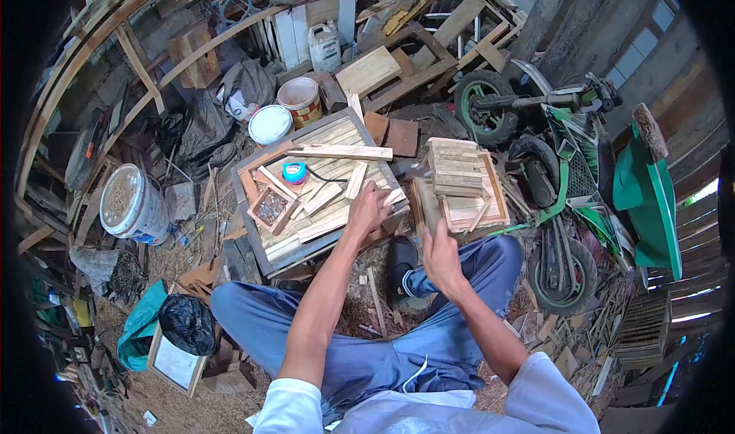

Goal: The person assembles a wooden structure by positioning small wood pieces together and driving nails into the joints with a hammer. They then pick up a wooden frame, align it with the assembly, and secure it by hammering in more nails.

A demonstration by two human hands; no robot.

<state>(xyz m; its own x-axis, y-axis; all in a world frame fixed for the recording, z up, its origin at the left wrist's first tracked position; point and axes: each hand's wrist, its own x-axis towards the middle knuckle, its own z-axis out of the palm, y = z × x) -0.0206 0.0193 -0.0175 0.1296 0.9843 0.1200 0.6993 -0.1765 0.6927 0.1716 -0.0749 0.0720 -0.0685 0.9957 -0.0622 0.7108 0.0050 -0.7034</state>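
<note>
My left hand (369,210) is closed around a short pale wood strip (395,196) at the right edge of a slatted wooden work board (264,256). My right hand (442,259), closed too, grips the lower end of a flat, upright, blade-like tool (433,213), smeared by motion; its exact kind cannot be made out. On the board lie loose wood strips (341,152), a blue-and-pink round container (294,173) and a small wooden box (273,209) of small metal bits. Right of the tool, a stack of short wood pieces (455,166) rests on a shallow wooden tray (490,175).
A small green motorbike (566,154) stands at the right. White buckets (269,124) and a larger bucket (136,204) are at the left, near a black plastic bag (186,324). Scrap wood piles (436,51) lie behind, and wood debris covers the floor.
</note>
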